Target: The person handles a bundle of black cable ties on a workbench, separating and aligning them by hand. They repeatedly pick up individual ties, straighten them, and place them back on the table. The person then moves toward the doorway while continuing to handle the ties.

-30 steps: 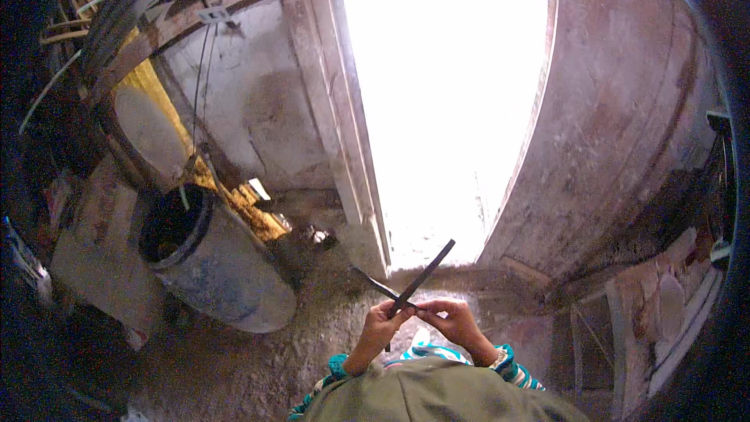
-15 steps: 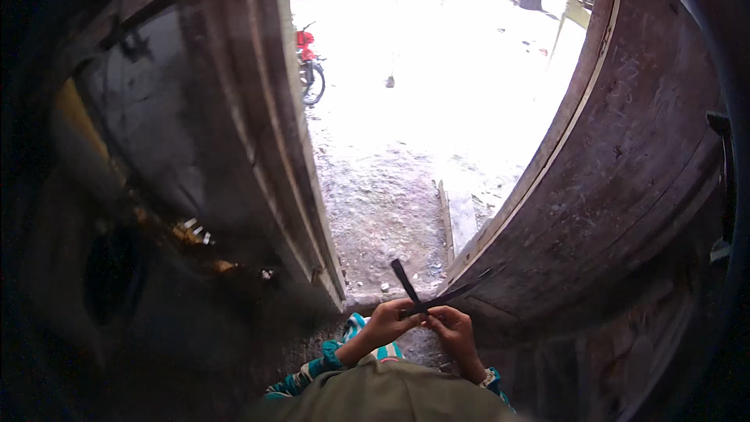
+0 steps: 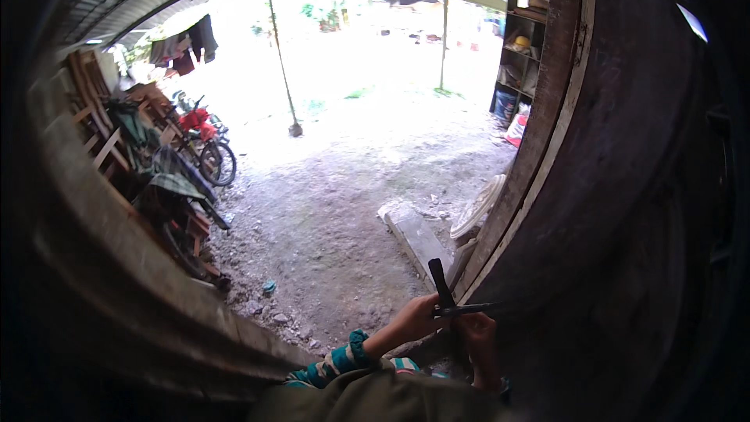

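Low in the view, right of centre, my two hands are close together at a dark V-shaped object with two straight, narrow arms. One arm, blunt-ended, points up; the other lies almost level and reaches right, over the shaded door panel. Whether these are two strips or one folded tool, I cannot make out. My left hand is closed on the object near where the arms meet. Just to its right, my right hand is closed below the level arm, its fingers curled and partly in shadow. Teal-and-white striped sleeves cover my forearms.
I am at a doorway, with a wooden door frame close on my right. Outside, a pale slab lies on rough ground. Motorbikes and stacked timber stand left, a post ahead, and shelves right.
The view has moved toward the doorway and turned left, showing more of the yard. My hands now appear farther right in view, still at the dark object, whose right arm lies more level.
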`<state>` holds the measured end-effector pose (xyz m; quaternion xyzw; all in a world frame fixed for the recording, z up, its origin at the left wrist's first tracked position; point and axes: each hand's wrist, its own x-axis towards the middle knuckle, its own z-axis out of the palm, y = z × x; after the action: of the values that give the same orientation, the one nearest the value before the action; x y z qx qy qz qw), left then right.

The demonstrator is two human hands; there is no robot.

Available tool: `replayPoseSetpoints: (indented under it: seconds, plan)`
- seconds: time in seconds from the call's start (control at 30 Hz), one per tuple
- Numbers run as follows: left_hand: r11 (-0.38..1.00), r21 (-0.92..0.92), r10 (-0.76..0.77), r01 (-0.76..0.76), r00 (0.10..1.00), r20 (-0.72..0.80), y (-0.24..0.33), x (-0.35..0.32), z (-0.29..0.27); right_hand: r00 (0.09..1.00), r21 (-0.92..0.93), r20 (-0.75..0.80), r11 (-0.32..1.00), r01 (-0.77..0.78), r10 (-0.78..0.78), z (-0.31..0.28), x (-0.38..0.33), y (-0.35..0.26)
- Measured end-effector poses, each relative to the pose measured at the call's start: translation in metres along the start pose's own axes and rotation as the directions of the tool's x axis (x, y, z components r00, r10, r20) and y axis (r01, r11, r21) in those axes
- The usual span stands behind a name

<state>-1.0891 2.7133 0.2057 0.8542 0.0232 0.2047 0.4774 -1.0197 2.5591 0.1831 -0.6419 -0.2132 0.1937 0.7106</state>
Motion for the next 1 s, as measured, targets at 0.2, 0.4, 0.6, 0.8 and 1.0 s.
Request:
replayPoseSetpoints:
  seconds: [0.2,0.4,0.6,0.8,1.0]
  plan:
    - [0.954,-0.292,-0.031,0.061,0.994,0.106,-0.033,0.042,-0.001,0.993,-0.102,-0.107,0.994,0.039,-0.05,0.012,0.037,-0.012]
    - [0.688,-0.69,-0.189,0.224,0.974,0.128,-0.048,0.054,-0.008,0.994,-0.029,-0.047,0.994,-0.103,0.102,0.028,0.065,-0.03]
    - [0.516,-0.797,-0.338,0.312,0.93,0.145,-0.057,0.051,-0.03,0.982,-0.039,0.055,0.984,-0.176,0.178,0.056,0.092,-0.043]
    - [0.503,-0.796,-0.382,0.337,0.913,0.145,-0.082,0.052,-0.052,0.982,0.005,0.097,0.986,-0.166,0.164,0.075,0.103,-0.026]
    - [0.505,-0.802,-0.393,0.318,0.912,0.115,-0.072,0.05,-0.053,0.986,0.092,0.099,0.986,-0.141,0.132,0.074,0.104,-0.02]
